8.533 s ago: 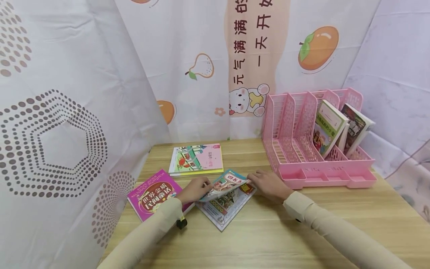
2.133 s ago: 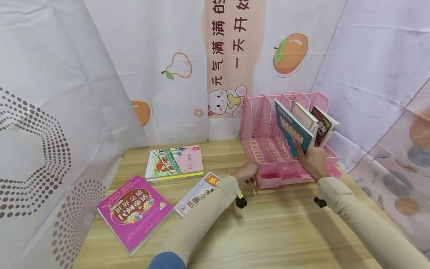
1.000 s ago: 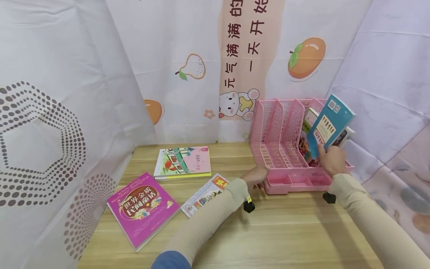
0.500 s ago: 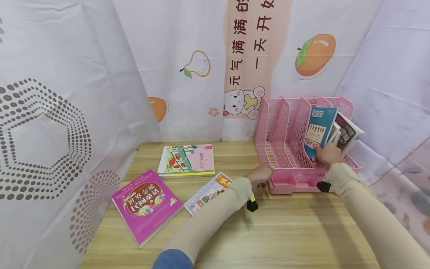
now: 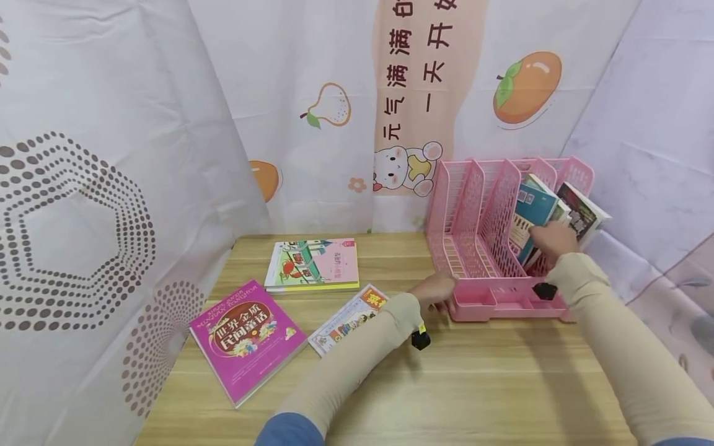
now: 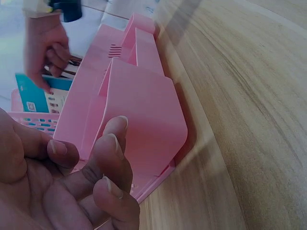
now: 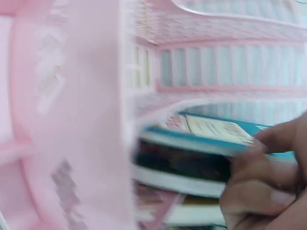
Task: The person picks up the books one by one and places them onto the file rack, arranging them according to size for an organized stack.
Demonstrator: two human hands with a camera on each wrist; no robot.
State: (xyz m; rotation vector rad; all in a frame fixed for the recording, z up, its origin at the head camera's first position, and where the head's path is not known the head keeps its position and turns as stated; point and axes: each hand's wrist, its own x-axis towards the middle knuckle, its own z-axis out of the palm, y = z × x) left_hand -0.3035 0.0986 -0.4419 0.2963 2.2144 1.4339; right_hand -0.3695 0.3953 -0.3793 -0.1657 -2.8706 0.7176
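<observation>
In the head view, a teal book point(image 5: 535, 207) leans in a slot of the pink file rack point(image 5: 491, 282). My right hand point(image 5: 555, 240) pinches its near edge; in the right wrist view the thumb point(image 7: 283, 136) lies on its cover and the fingers curl by its edge. A green-and-white book point(image 5: 560, 214) stands just to its right, partly hidden. A dark-covered book point(image 5: 580, 214) leans farther right. My left hand point(image 5: 434, 290) is at the rack's front left corner, its fingers point(image 6: 112, 153) loosely bent beside the front tray; contact is hard to judge.
On the wooden table point(image 5: 446, 384) lie a magenta book point(image 5: 251, 365), a pink-and-green book point(image 5: 340, 260) on a yellow-edged one, and a white comic-style book point(image 5: 334, 328) partly under the left sleeve. A printed curtain point(image 5: 312, 186) hangs behind. Left slots of the rack hold no books.
The right hand took the teal book to the rack, tilted it over the other books, then lowered it into a slot beside them. The left hand has stayed at the rack's corner these last two seconds.
</observation>
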